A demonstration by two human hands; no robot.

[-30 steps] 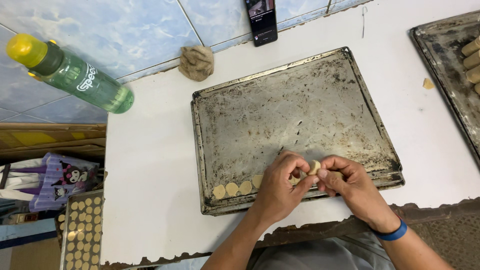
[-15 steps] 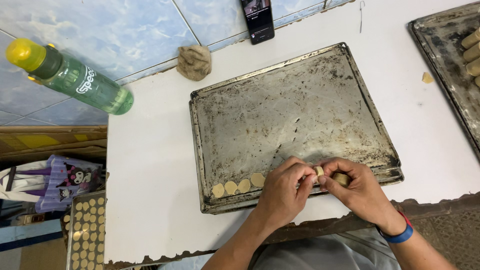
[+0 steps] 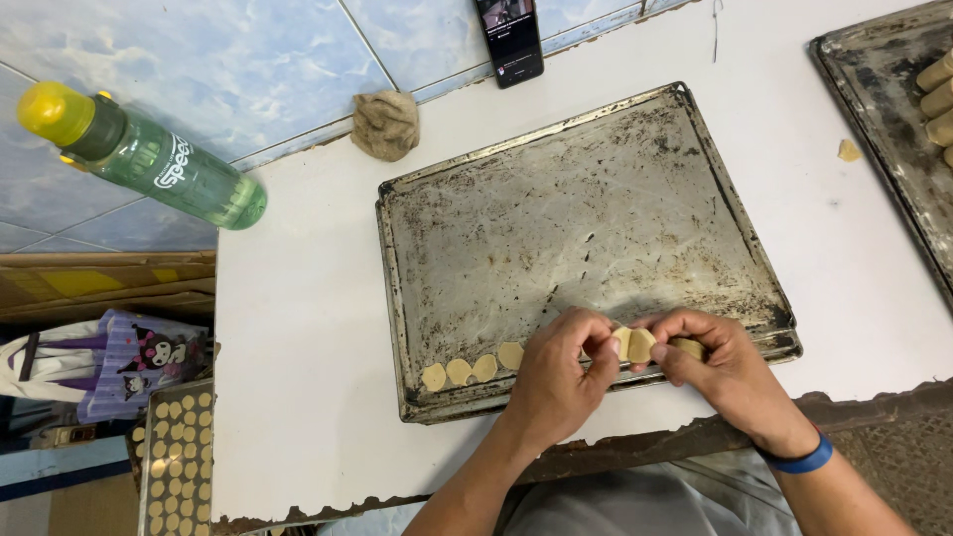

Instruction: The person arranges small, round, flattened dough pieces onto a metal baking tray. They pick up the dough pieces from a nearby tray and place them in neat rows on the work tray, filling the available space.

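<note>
A worn, stained metal baking tray lies on the white table. Along its near edge sits a short row of pale round dough slices. My left hand and my right hand meet over the tray's near rim. Between the fingertips of both is a stack of pale dough slices; the right hand grips the stack and the left pinches the end slice. A blue band is on my right wrist.
A green bottle with a yellow cap stands at the table's far left. A brown dough lump and a phone lie beyond the tray. A second tray holds dough rolls at right. Another tray of slices sits below left.
My hands have stayed at the tray's near edge, working the dough stack between them. The row of slices on the tray has grown by one.
</note>
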